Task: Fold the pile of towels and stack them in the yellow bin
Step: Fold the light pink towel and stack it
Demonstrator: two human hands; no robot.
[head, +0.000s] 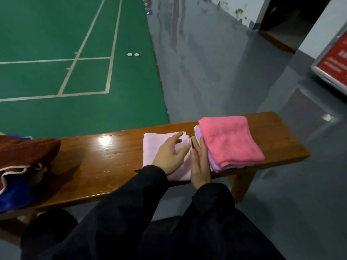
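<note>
A folded pale pink towel (153, 147) lies flat on the wooden bench (97, 162). My left hand (171, 155) rests on it with spread, relaxed fingers. My right hand (200, 166) lies with straight fingers along the towel's right edge, between it and a stack of folded towels. That stack has a bright pink towel (229, 139) on top, a purple towel (213, 162) under it and a yellowish one below. An unfolded pile at the bench's left end holds a dark red towel (24, 152) and a blue towel (16, 194). No yellow bin is in view.
The bench's right end (281, 139) is bare wood. Behind it are grey floor and a green court mat (56, 53) with two small white discs (133, 54). A red sign (334, 61) leans at the far right. My dark-clothed knees sit below the bench.
</note>
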